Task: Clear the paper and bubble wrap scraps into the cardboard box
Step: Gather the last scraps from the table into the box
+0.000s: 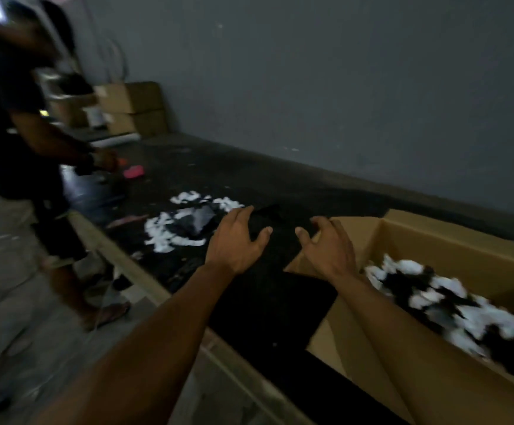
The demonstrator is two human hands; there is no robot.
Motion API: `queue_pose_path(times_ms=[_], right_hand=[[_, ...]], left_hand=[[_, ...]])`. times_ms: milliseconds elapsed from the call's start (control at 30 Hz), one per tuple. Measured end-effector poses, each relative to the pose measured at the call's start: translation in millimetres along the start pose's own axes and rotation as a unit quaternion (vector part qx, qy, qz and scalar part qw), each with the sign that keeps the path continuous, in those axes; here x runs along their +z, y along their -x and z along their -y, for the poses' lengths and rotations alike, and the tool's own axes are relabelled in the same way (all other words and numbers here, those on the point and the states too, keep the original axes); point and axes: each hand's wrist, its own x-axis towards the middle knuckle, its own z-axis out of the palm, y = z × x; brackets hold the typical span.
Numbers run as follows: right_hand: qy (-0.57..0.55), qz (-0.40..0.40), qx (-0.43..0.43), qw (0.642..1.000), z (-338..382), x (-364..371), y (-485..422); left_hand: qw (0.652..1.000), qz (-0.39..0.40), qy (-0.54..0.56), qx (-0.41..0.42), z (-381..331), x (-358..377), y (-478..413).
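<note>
At the far left of the frame a second person [10,118] stands at the table edge, blurred, one hand near a pink object [133,172] on the tabletop. Behind them, in the upper left, sit stacked brown cartons [133,108]. The dark table [249,173] runs from there toward the lower right.

Left of centre lies the loose pile of scraps [170,231]: white paper bits around a crumpled grey piece that could be plastic or bubble wrap, though blur prevents saying which. Just right of it hovers the left hand [237,240], palm down and fingers spread, gripping nothing. Whether its fingertips touch the dark patch beyond them cannot be told. The right hand [331,246] is beside it, near the box's near corner flap, fingers loosely curled and empty.

At the right stands the open cardboard box [464,240] on the table, already holding a heap of white and dark scraps [452,299].

Judging from this, some scraps are already binned and the step in hand is the reach for the pile on the table. The next move calls for both hands to travel left, cup the pile from either side, and lift it as one bundle. Light bits will likely spill, so a tight gather and a short carry over the box rim would help.
</note>
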Motion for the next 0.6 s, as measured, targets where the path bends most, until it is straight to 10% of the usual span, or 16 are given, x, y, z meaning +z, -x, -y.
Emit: queue_pose_path(times_ms=[600], right_hand=[[-0.035, 0.098, -0.063, 0.993, 192, 279, -12]], left_hand=[[0.993, 0.002, -0.041, -0.114, 314, -101, -11]])
